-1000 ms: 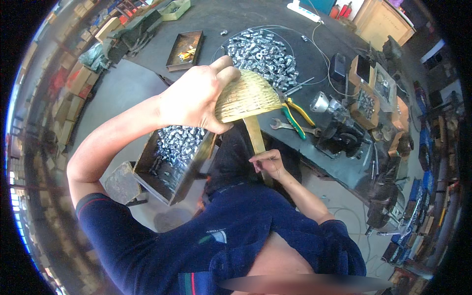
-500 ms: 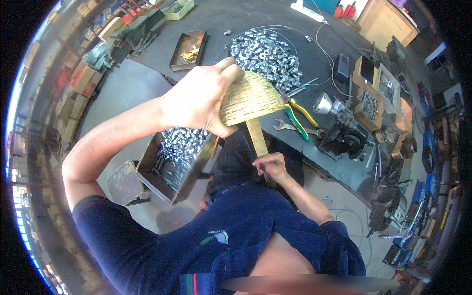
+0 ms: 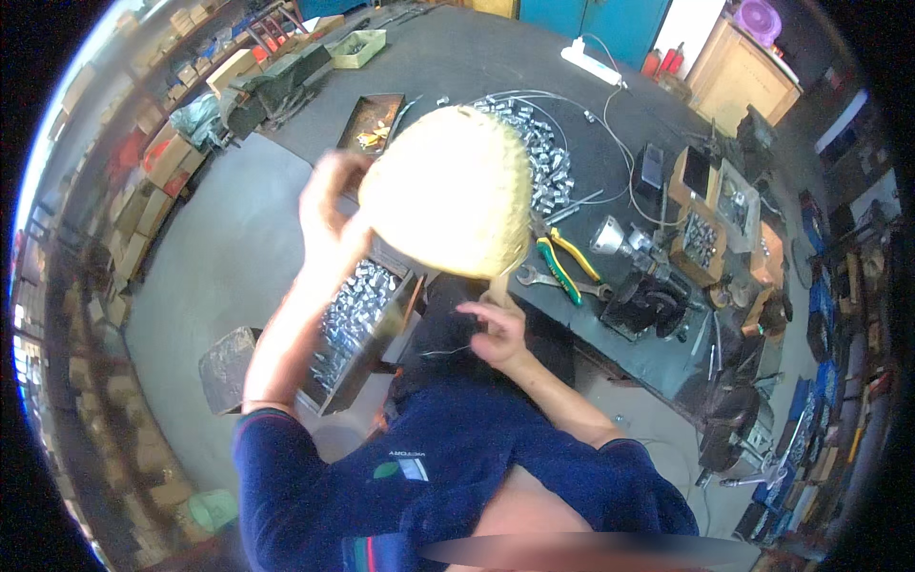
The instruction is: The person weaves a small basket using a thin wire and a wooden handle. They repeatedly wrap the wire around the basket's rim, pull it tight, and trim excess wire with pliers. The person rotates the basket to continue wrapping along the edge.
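Here, dk workbench (image 3: 457, 52) nr blue doors (image 3: 610, 24)

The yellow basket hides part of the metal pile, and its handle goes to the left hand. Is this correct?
Not quite: in the head view, the handle goes to the right hand. The basket does hide part of the pile.

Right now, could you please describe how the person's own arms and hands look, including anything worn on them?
The left hand, blurred, and right hand show no gloves or watch. The forearms are bare below short navy sleeves: the left sleeve appears to have a thin reddish line at its cuff; the right sleeve looks plain.
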`<action>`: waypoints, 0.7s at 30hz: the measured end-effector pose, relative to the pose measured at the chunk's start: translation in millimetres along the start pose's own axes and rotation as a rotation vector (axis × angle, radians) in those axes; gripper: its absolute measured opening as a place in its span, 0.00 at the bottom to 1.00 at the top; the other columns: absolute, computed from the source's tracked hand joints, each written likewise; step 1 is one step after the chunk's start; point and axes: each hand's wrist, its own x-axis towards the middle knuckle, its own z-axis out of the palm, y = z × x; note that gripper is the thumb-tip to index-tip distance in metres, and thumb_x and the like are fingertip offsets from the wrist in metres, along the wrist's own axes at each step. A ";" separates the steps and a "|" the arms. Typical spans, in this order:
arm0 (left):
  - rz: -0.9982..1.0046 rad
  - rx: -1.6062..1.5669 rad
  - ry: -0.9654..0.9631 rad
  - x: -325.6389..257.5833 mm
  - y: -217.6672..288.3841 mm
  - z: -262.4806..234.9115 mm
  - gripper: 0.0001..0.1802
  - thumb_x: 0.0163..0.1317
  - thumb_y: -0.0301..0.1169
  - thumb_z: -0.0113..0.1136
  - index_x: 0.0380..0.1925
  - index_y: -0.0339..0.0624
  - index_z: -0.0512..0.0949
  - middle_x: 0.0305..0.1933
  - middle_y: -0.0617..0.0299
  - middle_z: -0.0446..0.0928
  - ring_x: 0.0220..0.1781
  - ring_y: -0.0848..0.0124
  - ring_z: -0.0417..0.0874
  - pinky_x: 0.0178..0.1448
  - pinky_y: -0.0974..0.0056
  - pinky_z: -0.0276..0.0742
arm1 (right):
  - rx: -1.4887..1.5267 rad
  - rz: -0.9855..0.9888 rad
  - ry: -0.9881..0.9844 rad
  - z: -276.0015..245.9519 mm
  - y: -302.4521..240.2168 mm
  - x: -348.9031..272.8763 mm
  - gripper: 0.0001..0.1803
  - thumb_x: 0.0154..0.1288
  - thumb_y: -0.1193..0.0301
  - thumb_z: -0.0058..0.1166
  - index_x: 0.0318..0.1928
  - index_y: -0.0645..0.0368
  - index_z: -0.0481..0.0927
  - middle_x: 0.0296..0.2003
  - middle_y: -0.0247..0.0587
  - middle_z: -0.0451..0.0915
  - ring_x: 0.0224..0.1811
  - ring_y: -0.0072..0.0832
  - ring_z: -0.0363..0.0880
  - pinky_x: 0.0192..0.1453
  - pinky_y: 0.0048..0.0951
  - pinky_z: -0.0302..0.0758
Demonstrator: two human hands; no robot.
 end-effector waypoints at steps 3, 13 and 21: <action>0.008 -0.395 0.156 -37.2 -28.3 39.8 0.30 0.53 0.27 0.64 0.56 0.33 0.67 0.47 0.59 0.75 0.48 0.72 0.75 0.50 0.67 0.73 | 0.041 -0.063 0.021 11.6 12.1 -3.0 0.24 0.49 0.50 0.58 0.37 0.57 0.84 0.27 0.37 0.64 0.28 0.32 0.64 0.32 0.29 0.60; -0.393 -0.703 -0.098 -94.2 -9.6 55.4 0.26 0.55 0.28 0.63 0.55 0.32 0.71 0.46 0.56 0.79 0.50 0.69 0.78 0.57 0.65 0.71 | -0.034 -0.073 0.136 5.6 16.5 -8.6 0.16 0.43 0.63 0.58 0.31 0.61 0.83 0.28 0.37 0.69 0.32 0.30 0.67 0.37 0.28 0.64; -0.332 -0.711 -0.173 -92.0 53.5 -15.2 0.23 0.61 0.35 0.57 0.50 0.28 0.71 0.47 0.49 0.78 0.50 0.65 0.78 0.57 0.64 0.71 | -0.180 -0.147 0.061 -1.1 42.1 2.8 0.14 0.43 0.67 0.55 0.31 0.61 0.83 0.30 0.42 0.77 0.37 0.34 0.75 0.44 0.32 0.70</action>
